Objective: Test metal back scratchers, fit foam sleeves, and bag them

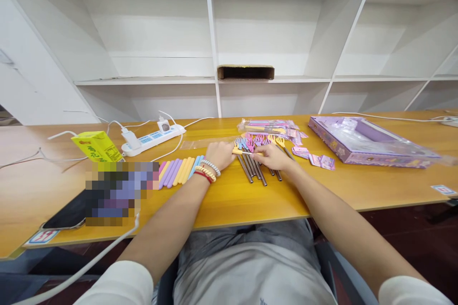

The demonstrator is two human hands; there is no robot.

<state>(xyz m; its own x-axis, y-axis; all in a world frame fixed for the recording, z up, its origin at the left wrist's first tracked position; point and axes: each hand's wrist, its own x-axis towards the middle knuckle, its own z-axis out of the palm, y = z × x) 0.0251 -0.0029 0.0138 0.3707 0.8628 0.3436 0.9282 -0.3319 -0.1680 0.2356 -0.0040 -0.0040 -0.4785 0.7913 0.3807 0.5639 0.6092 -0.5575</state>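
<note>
Both of my hands meet over the table around a yellow back scratcher (246, 153) with a thin metal rod. My left hand (220, 155) is closed round its yellow handle end, which mostly hides in the palm. The fingers of my right hand (274, 157) pinch its other end, where a bit of yellow shows. Beneath and behind them lie several metal rods (264, 178) with claw-shaped heads (257, 140) in pink, blue, purple and yellow. Left of my left wrist is a row of handle grips (175, 171) in purple, yellow and blue.
Bagged back scratchers (268, 127) lie behind the rods. Printed cards (322, 161) and a purple box (372, 156) with clear plastic stand to the right. A power strip (153, 139), yellow carton (96, 147) and phone (66, 212) are at left. White shelves (213, 33) rise behind.
</note>
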